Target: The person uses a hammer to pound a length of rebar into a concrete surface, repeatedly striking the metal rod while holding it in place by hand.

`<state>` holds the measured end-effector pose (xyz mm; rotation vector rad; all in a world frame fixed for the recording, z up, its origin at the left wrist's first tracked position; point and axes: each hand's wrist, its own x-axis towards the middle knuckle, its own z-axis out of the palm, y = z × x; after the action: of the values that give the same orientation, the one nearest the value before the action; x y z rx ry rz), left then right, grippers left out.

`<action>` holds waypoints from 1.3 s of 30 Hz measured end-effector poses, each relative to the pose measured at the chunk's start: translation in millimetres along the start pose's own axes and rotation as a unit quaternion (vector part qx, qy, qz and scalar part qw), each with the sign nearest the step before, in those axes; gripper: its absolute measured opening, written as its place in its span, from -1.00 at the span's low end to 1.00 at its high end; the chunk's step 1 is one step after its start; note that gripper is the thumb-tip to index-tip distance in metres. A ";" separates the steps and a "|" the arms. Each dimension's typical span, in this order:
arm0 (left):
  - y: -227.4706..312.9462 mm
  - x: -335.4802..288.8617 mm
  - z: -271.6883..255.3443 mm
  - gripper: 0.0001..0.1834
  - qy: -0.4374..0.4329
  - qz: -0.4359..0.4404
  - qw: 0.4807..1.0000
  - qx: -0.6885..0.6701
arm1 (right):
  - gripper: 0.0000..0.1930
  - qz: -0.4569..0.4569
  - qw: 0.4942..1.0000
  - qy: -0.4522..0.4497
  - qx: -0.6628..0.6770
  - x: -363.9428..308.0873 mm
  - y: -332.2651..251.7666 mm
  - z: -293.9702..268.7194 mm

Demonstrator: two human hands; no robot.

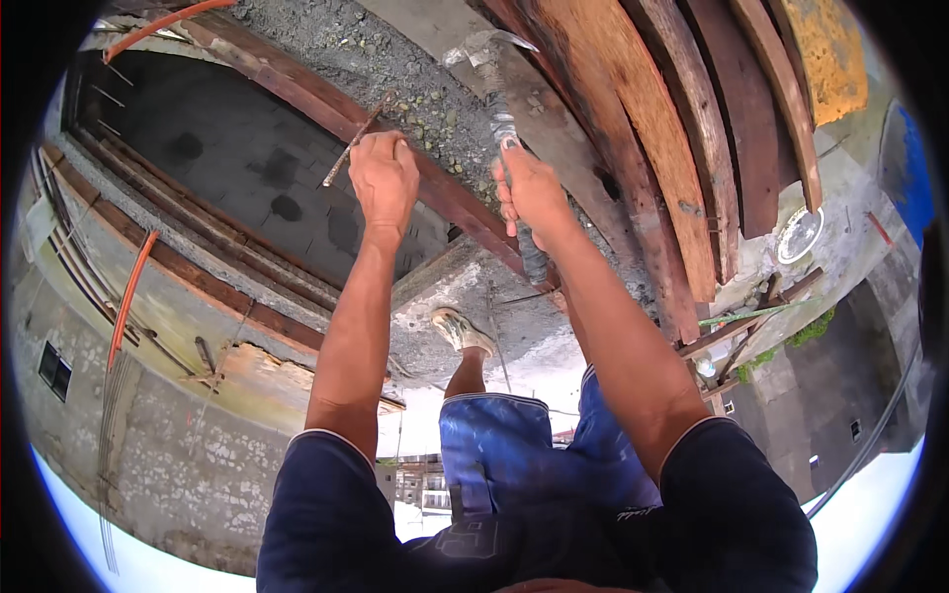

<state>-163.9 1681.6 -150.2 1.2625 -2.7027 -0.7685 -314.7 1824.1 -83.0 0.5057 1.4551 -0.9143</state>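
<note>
My right hand point(535, 201) is closed round the handle of a claw hammer point(491, 87). The hammer's metal head points away from me, and its grey-wrapped handle sticks out below my fist. In my left hand point(385, 181) is a thin rusty steel bar point(339, 166), slanted across a long reddish-brown wooden beam point(297, 87). One end of the bar shows beside my fingers, and a short piece rises above them. The hammer is apart from the bar. Below the hammer, the handle's end is close to the beam.
Several curved-looking wooden planks point(633, 109) lie to the right. Left of the beam is a recessed dark grey surface point(267, 168). Rough gravelly concrete point(395, 69) runs along the beam's far side. My shoe point(457, 328) stands on the concrete ledge. Orange tubes point(133, 282) stick up at left.
</note>
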 end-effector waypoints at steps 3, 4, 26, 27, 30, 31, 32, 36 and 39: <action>-27.8 -66.2 -40.2 -0.47 -0.094 -0.464 0.843 -0.256 | -0.59 -0.016 1.000 0.008 0.013 -6.7 0.7 -1.0; -38.1 -75.8 -34.5 -0.47 -0.089 -0.466 0.844 -0.250 | -0.59 -0.022 1.000 -0.001 0.009 -9.0 1.7 3.6; -115.1 9.7 18.7 -0.31 -0.050 -0.450 0.845 -0.285 | -0.58 -0.187 0.977 0.020 0.101 -29.2 -36.9 59.8; -105.7 13.6 25.3 -0.31 -0.051 -0.452 0.842 -0.291 | -0.59 -0.234 0.961 0.075 0.129 -18.4 -28.8 65.0; -84.8 24.1 47.0 -0.29 -0.063 -0.447 0.833 -0.320 | -0.60 -0.088 0.993 0.071 -0.017 31.8 22.9 71.7; -96.2 20.4 44.7 -0.29 -0.062 -0.449 0.838 -0.302 | -0.56 0.000 1.000 0.014 0.024 31.9 20.3 76.6; -101.9 18.1 46.1 -0.28 -0.067 -0.449 0.842 -0.292 | -0.52 0.086 0.994 -0.034 0.063 29.4 14.7 77.7; -116.1 9.9 34.1 -0.26 -0.070 -0.466 0.831 -0.295 | -0.53 0.038 0.995 -0.055 0.077 -19.7 -25.5 61.0; -125.0 8.9 22.0 -0.27 -0.078 -0.471 0.836 -0.269 | -0.54 -0.234 0.959 0.031 0.159 -42.5 -53.0 58.2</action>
<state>-87.5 1616.6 -228.5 2.3627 -1.5444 -1.5948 -314.8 1756.9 -23.9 0.4312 1.5221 -1.5378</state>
